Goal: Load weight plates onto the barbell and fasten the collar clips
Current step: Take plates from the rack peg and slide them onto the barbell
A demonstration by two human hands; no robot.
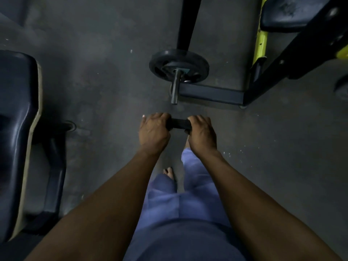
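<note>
A black weight plate (178, 124) is seen edge-on between my hands, held level below the barbell's end. My left hand (153, 131) grips its left side and my right hand (202, 134) grips its right side. Ahead, the steel barbell sleeve (175, 89) points toward me, with a black plate (178, 65) loaded on it. The sleeve's tip is a short way beyond my knuckles. I see no collar clip.
A black and yellow rack frame (212, 94) stands behind the barbell, with a padded seat (293, 14) at top right. A dark padded bench (17, 132) fills the left side. My legs in blue trousers and a bare foot (169, 173) are on the grey floor.
</note>
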